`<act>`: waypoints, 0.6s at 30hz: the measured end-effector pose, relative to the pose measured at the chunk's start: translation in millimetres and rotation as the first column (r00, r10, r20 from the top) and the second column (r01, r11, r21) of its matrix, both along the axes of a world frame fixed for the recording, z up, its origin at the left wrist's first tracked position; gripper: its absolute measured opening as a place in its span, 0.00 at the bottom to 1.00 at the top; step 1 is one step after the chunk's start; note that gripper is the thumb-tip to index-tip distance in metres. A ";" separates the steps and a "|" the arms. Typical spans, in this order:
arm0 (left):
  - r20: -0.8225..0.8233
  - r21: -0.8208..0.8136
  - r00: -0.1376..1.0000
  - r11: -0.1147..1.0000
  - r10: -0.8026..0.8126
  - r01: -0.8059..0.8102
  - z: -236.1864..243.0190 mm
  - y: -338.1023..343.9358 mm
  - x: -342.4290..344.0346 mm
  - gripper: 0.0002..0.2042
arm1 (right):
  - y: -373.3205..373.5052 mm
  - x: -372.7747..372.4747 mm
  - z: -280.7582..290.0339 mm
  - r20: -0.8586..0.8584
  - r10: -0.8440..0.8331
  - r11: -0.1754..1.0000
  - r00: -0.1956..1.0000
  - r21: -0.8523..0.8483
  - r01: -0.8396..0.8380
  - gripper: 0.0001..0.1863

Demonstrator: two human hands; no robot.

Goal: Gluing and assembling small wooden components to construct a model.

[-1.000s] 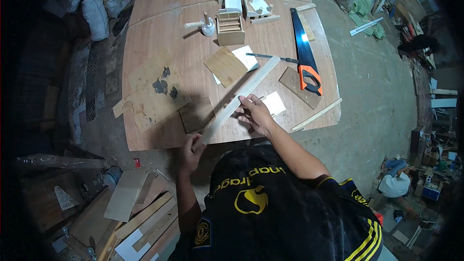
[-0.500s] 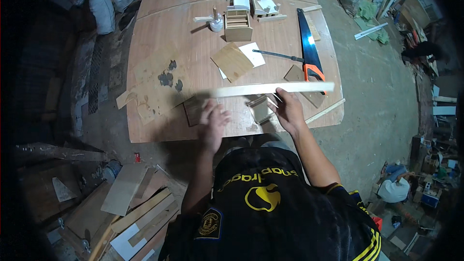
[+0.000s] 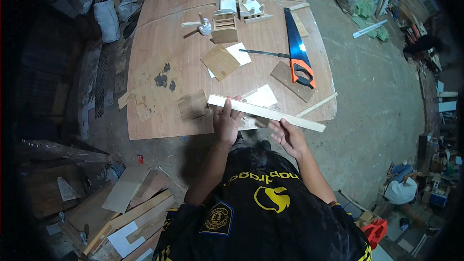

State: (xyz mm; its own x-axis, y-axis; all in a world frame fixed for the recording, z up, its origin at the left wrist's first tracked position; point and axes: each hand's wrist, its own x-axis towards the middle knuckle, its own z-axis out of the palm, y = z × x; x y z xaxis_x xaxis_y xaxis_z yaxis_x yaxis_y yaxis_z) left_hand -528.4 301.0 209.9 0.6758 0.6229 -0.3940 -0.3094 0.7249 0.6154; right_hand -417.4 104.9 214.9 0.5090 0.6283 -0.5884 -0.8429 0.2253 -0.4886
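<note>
A long pale wooden strip [image 3: 266,112] is held slantwise over the table's near edge, its left end higher in the picture. My left hand [image 3: 227,124] is closed round it near the left end, with fingertips showing past its far edge. My right hand [image 3: 291,139] grips the strip right of its middle, thumb against it and the other fingers curled below. Beyond the strip lies a white sheet [image 3: 262,96]. A blurred small object is partly hidden beneath the strip between my hands. Left of my left hand is a brown wood piece [image 3: 193,106].
On the wooden table [image 3: 159,38] lie a handsaw [image 3: 297,43] with an orange handle, a thin dark-bladed saw [image 3: 263,53], a brown board [image 3: 291,82] and a plywood square [image 3: 220,62]. Small wooden models [image 3: 225,26] stand farther back. Boards [image 3: 140,222] are piled at lower left.
My left hand has come up onto the strip. The strip has tilted, its right end dropping toward me. My right hand has moved slightly nearer my body.
</note>
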 end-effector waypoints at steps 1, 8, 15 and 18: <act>-0.005 0.004 1.000 1.000 0.019 -0.019 0.3 -4.2 1.7 0.17 | -12.2 1.2 3.5 0.023 0.185 0.979 0.982 -0.085 -0.183 0.15; -0.009 0.353 0.949 0.889 0.316 -0.293 18.7 -16.8 8.6 0.16 | -85.8 0.8 8.8 0.335 0.650 0.755 0.682 -0.386 -0.530 0.16; -0.213 0.786 0.945 0.618 0.249 0.014 73.0 -27.8 -8.0 0.21 | -114.8 12.1 14.4 0.523 0.430 0.891 0.736 -0.377 -0.252 0.13; -0.360 0.827 0.918 0.514 0.168 0.230 67.8 -34.6 -8.9 0.22 | -122.0 21.9 -1.0 0.595 0.476 0.868 0.648 -0.439 -0.234 0.13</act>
